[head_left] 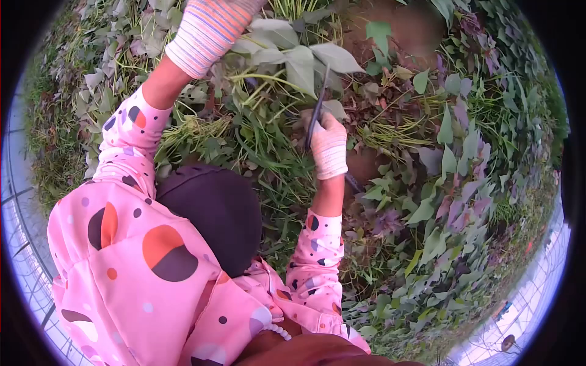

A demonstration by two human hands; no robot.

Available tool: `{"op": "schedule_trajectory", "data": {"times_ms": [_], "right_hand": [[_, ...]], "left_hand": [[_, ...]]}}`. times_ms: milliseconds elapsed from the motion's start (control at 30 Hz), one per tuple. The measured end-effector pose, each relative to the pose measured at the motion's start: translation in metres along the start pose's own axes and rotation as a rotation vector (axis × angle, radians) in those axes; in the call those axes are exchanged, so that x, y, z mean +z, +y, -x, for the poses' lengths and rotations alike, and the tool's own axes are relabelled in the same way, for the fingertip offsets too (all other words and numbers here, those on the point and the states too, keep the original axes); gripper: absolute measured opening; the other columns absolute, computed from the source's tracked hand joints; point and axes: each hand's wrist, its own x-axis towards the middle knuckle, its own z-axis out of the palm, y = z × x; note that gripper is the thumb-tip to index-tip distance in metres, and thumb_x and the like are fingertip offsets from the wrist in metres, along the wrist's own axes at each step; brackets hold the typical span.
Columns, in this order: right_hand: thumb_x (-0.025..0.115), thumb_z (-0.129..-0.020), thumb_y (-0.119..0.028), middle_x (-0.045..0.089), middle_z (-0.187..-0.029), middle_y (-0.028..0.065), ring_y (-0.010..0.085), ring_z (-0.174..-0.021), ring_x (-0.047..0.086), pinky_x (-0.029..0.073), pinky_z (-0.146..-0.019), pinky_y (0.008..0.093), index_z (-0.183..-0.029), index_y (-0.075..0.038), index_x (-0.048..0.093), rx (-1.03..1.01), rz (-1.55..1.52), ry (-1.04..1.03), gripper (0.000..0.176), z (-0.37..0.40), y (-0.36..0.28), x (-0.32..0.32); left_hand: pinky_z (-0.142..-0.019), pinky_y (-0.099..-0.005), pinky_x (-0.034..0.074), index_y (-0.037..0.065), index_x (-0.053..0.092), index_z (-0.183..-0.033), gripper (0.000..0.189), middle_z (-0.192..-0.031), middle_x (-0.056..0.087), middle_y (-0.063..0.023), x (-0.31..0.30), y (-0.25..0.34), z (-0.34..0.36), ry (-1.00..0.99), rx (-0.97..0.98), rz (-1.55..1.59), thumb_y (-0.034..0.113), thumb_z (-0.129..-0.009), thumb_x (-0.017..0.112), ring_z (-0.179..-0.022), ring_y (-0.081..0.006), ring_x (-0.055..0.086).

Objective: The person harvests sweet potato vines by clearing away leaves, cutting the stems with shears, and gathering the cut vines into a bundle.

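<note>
My right hand [329, 146], in a striped knit glove, is closed around a sickle [318, 110]. Its dark, slightly curved blade points up and away, and the handle end shows below the wrist. Pale green leaves [299, 64] on thin stems lie between my hands, and the blade's tip overlaps them in this view. My left hand [210, 30], gloved the same way, reaches to the top edge beside these leaves. Its fingertips are cut off by the frame.
Dense leafy vines [452, 165], some purple, spread over the right side. Bare brown soil [397, 27] shows at the top. Cut-looking yellow-green stems [397, 137] lie right of the sickle. A dark rounded cloth shape [210, 213] sits between my pink spotted sleeves [314, 262].
</note>
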Motion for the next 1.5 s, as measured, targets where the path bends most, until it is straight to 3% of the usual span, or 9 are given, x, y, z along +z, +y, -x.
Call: {"op": "schedule_trajectory", "data": {"times_ms": [67,133,233,567,767,1200,1300,1400,1500], "right_hand": [[0.06,-0.086,-0.03,0.063,-0.063,0.0054,0.0113,-0.051,0.057,0.045,-0.05,0.0274,-0.084,0.0,0.067,-0.047,0.315,-0.286,0.031,-0.053,-0.012,0.024],[0.059,-0.086,-0.031,0.062,-0.062,0.0049,0.0133,-0.048,0.054,0.043,-0.048,0.0296,-0.083,-0.001,0.067,-0.012,0.297,-0.342,0.03,-0.101,0.002,0.035],[0.061,-0.085,-0.031,0.06,-0.06,0.0008,0.0119,-0.044,0.049,0.039,-0.043,0.0287,-0.079,-0.009,0.066,0.277,-0.029,-0.195,0.023,-0.139,0.01,0.011],[0.071,-0.081,-0.029,0.057,-0.063,-0.0032,0.0084,-0.045,0.048,0.03,-0.037,0.0234,-0.082,-0.012,0.062,0.342,-0.387,0.025,0.019,-0.115,0.073,-0.039],[0.062,-0.088,-0.027,0.053,-0.066,-0.004,0.0073,-0.045,0.044,0.027,-0.036,0.0209,-0.092,-0.011,0.058,0.483,-0.737,0.062,0.017,-0.103,0.103,-0.074],[0.056,-0.091,-0.047,0.062,-0.068,0.0037,0.0094,-0.048,0.054,0.037,-0.044,0.0218,-0.098,-0.003,0.062,0.166,-0.23,-0.263,0.045,-0.049,0.008,-0.017],[0.05,-0.089,-0.047,0.067,-0.088,0.0219,0.0343,-0.081,0.065,0.05,-0.074,0.0386,-0.101,0.001,0.065,0.005,0.781,-0.116,0.052,-0.096,0.027,0.008],[0.044,-0.087,-0.053,0.062,-0.106,0.0261,0.0386,-0.104,0.058,0.044,-0.093,0.042,-0.107,0.002,0.063,0.202,0.989,-0.238,0.062,-0.105,0.018,0.016],[0.043,-0.086,-0.056,0.06,-0.111,0.0259,0.0374,-0.107,0.058,0.044,-0.093,0.0425,-0.111,0.001,0.063,0.165,1.022,-0.256,0.065,-0.104,0.014,0.013]], "left_hand": [[-0.052,-0.0331,0.05,0.002,0.064,-0.1,0.031,-0.069,0.066,-0.0151,-0.017,0.026,0.002,0.04,-0.408,0.181,0.028,-0.082,0.064,-0.057,-0.0276,0.064],[-0.053,-0.0364,0.051,0.005,0.062,-0.104,0.036,-0.07,0.065,-0.0168,-0.017,0.009,0.006,0.124,0.184,-0.657,0.031,-0.08,0.065,-0.058,-0.0322,0.063],[-0.062,-0.0404,0.051,0.009,0.061,-0.109,0.029,-0.073,0.063,-0.0158,0.018,-0.096,-0.016,-0.278,0.009,-1.089,0.02,-0.084,0.053,-0.068,-0.0312,0.064],[-0.069,-0.0445,0.052,0.009,0.065,-0.112,0.043,-0.085,0.067,-0.014,0.1,-0.154,0.0,-0.745,0.458,-0.822,0.005,-0.069,0.058,-0.082,-0.0324,0.065],[-0.075,-0.0407,0.052,0.003,0.071,-0.092,0.027,-0.087,0.068,-0.0192,0.11,-0.221,0.087,-1.664,-0.036,-0.787,0.013,-0.069,0.06,-0.084,-0.034,0.066],[-0.085,-0.0452,0.05,0.004,0.067,-0.106,0.033,-0.109,0.067,-0.015,-0.06,-0.327,-0.021,-0.843,-0.67,-1.233,0.017,-0.076,0.063,-0.099,-0.0348,0.065],[-0.08,-0.0437,0.052,0.002,0.067,-0.1,0.026,-0.103,0.067,-0.0187,-0.043,-0.268,-0.037,-0.624,-0.519,-1.179,0.016,-0.081,0.057,-0.093,-0.0356,0.066],[-0.061,-0.0435,0.051,0.009,0.066,-0.099,0.029,-0.069,0.063,-0.0186,-0.003,-0.196,-0.036,-0.474,-0.08,-0.968,0.024,-0.074,0.062,-0.068,-0.0352,0.064],[-0.061,-0.0438,0.049,0.011,0.067,-0.088,0.017,-0.075,0.064,-0.0161,0.047,-0.146,-0.041,-0.521,0.46,-0.638,0.019,-0.079,0.055,-0.067,-0.0364,0.062]]}}
